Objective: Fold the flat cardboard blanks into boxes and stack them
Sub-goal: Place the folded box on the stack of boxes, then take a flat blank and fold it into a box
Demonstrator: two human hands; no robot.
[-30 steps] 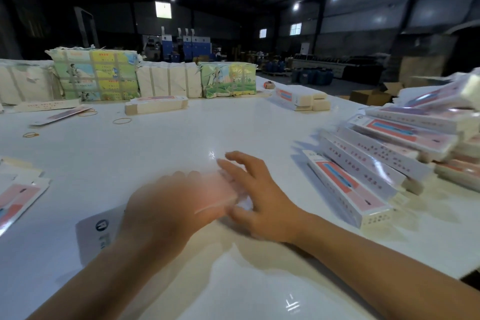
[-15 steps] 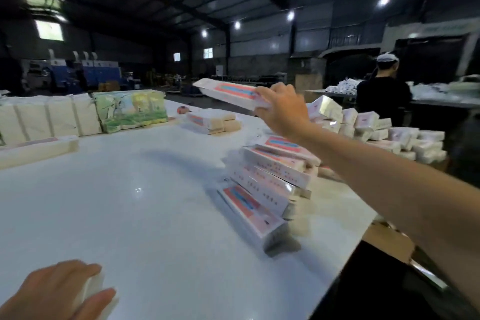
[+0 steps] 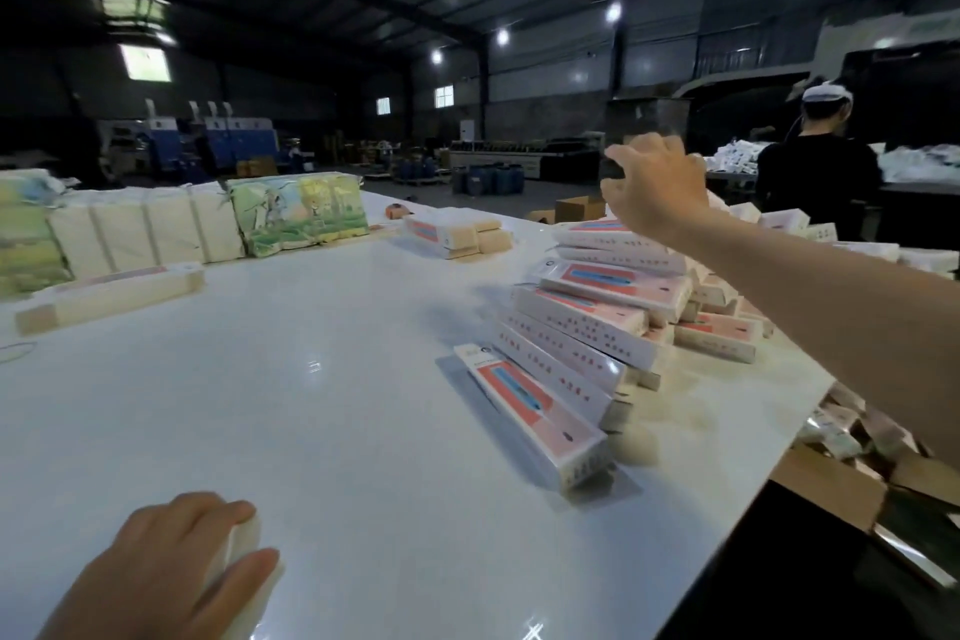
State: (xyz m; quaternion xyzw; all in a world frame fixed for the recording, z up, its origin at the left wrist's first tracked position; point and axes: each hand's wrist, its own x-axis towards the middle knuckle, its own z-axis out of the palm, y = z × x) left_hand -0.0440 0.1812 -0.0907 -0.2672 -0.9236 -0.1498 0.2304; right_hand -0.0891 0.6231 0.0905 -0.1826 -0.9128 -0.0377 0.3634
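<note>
Head view: right hand [image 3: 657,187] above top of sloped stack of folded boxes [image 3: 597,307], fingers [image 3: 623,153] spread, holding nothing. Boxes' long axes across the reach, stack directly below. Left hand [image 3: 171,566] near, fingers curled round pale blank [image 3: 244,556] on counter [image 3: 311,405]. Wrapped bundles [image 3: 296,213] well apart.
</note>
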